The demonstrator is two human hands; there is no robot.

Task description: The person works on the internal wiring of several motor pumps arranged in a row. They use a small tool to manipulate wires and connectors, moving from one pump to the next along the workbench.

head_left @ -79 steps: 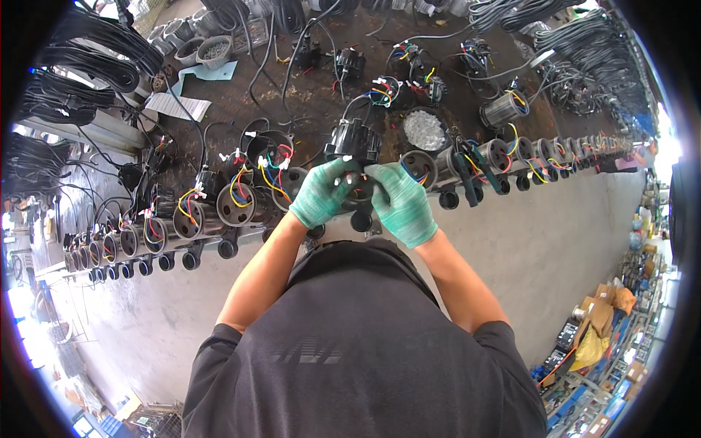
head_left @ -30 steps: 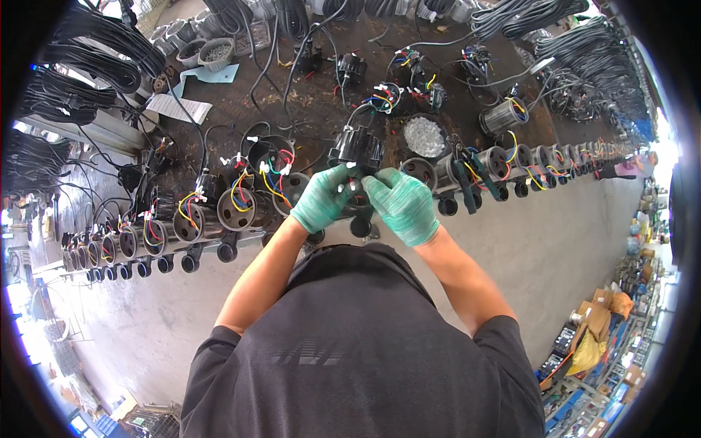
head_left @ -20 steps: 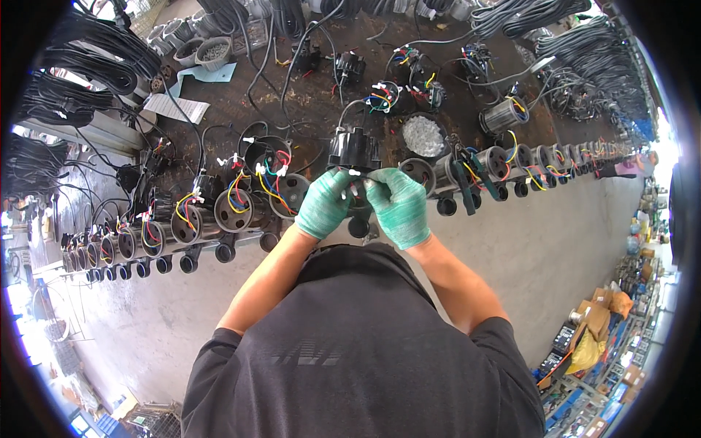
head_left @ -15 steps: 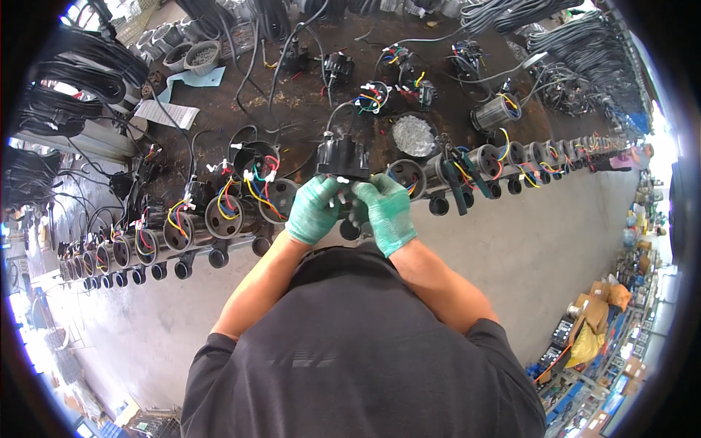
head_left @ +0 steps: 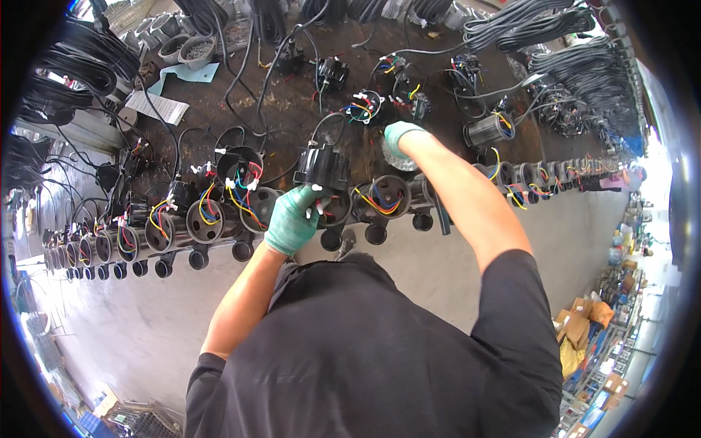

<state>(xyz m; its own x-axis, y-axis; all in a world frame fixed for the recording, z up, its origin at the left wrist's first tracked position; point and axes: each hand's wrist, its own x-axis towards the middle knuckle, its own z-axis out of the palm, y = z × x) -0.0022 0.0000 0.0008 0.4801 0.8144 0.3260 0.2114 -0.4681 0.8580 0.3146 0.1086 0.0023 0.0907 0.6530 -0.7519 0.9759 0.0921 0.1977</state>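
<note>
A black ribbed housing (head_left: 322, 168) with a cable looping from its top is in my left hand (head_left: 293, 219). The green-gloved fingers close on its lower side, where short wires with white connectors (head_left: 317, 188) stick out. My right hand (head_left: 404, 139), also in a green glove, reaches over a pile of small clear pieces (head_left: 399, 157). Its fingertips are partly hidden, so their grip does not show. Just right of the held housing lies an open grey cylinder (head_left: 387, 196) with yellow, red and blue wires.
A long row of grey cylinders (head_left: 204, 220) with coloured wires lines the near edge of the dark bench (head_left: 292, 102). Cable coils (head_left: 577, 73) lie at both sides. Buckets (head_left: 197, 50), a paper sheet (head_left: 157, 107) and wired round parts (head_left: 365, 107) sit farther back.
My right hand has left the housing and moved forward and right to the pile of clear pieces. My left hand still holds the housing, which now sits slightly left and lower in view.
</note>
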